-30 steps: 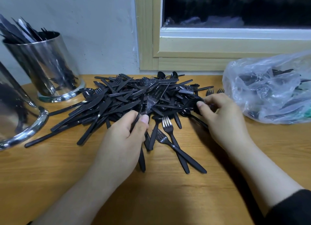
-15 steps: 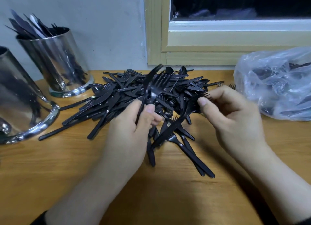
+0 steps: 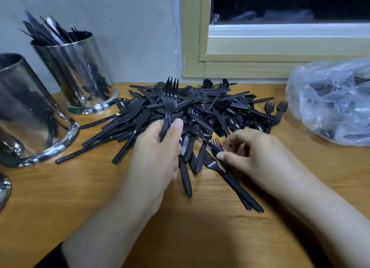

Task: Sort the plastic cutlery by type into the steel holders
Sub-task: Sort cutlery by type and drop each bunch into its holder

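Plastic cutlery [image 3: 202, 111] lay heaped at the middle of the wooden tabletop [image 3: 60, 191], black forks, knives and spoons tangled together. At ten o'clock we saw two steel holders [image 3: 78, 71], the farther one holding knives, against a pale grey wall [image 3: 124, 27]. A wood-framed window [image 3: 280, 49] stood at one o'clock, a clear plastic bag [image 3: 332, 101] at three. Our left hand [image 3: 158, 149] gripped a bunch of forks [image 3: 170, 99] upright; our right hand [image 3: 254, 153] pinched a fork [image 3: 217, 145] at the pile's near edge.
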A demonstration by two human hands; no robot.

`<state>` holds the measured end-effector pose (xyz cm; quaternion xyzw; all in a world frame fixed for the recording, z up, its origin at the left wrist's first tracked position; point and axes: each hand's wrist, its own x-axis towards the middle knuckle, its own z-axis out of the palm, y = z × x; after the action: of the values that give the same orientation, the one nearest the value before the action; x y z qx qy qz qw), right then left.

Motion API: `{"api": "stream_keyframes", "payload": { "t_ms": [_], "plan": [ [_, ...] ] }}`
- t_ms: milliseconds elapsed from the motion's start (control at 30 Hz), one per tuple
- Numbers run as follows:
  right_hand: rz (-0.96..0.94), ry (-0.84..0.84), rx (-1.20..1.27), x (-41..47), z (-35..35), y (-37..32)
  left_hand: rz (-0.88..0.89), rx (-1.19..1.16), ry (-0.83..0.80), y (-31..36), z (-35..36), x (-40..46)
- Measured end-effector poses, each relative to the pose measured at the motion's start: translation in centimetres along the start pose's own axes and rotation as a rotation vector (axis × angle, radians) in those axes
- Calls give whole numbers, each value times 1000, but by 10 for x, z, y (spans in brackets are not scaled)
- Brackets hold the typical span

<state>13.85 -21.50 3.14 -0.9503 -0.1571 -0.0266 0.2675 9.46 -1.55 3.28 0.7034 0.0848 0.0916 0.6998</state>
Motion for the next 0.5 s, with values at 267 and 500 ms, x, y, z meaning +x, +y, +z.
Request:
{"api": "stream_keyframes", "payload": {
  "t_ms": [267, 500],
  "plan": [
    [59, 8, -109, 5, 7, -5, -103, -273, -9, -3, -1, 3],
    [83, 217, 287, -4, -6, -10, -40, -174, 11, -10, 1, 2]
  ]
}}
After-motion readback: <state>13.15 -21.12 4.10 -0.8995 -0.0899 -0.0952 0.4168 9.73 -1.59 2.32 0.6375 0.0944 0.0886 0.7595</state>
